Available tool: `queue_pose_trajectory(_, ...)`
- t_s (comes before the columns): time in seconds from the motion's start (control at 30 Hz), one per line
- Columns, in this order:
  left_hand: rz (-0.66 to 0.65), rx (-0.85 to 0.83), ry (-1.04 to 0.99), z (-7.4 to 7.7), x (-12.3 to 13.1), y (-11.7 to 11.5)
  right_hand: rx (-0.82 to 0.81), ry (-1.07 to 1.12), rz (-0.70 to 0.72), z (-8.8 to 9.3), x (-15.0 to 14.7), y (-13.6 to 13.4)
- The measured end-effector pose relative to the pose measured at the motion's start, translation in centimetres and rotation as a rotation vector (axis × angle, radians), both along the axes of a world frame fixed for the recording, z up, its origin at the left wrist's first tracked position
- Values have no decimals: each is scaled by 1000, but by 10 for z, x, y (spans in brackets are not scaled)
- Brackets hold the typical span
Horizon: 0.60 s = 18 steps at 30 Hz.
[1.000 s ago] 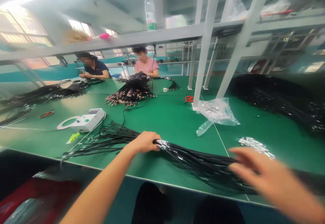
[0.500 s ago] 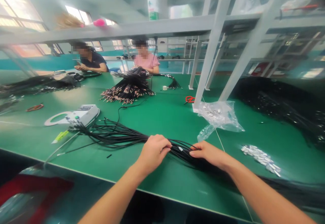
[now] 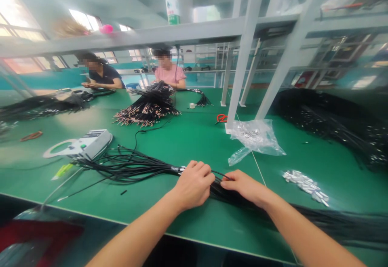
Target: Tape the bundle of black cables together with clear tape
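Observation:
A long bundle of thin black cables lies across the green table. My left hand is closed over the middle of the bundle, its fingers curled downward. White tags show on the cables just left of that hand. To the right, my right hand pinches cable of the same bundle between thumb and fingers. One cable arches up between the two hands. Beyond my right hand the bundle runs on past my forearm. At the left end, the cable tips lie by a white device.
A pile of cables with copper-coloured ends stands farther back. Right of centre are a clear plastic bag, red-handled scissors and loose silvery pieces. White frame posts rise from the table. Two people sit opposite.
My left hand has slid right along the bundle, closer to my right hand, and white tags now show behind it. The whole view has shifted slightly, moving the scene left.

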<state>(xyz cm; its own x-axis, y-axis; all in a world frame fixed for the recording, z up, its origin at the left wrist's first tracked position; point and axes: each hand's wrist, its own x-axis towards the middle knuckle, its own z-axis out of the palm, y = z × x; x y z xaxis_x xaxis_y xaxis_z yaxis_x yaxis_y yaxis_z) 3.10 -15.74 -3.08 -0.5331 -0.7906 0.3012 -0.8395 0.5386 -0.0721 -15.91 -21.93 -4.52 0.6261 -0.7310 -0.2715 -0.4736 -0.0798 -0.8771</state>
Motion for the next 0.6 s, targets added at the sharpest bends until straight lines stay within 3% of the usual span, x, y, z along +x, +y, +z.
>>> queue_pose_trajectory(0.27, 36, -25, -42, 1, -1, -6, -259, 0, -55, 3, -2, 16)
queue_pose_trajectory(0.6, 81, 82, -90, 19, 5, -15, -254, 32, -75, -4, -1, 5)
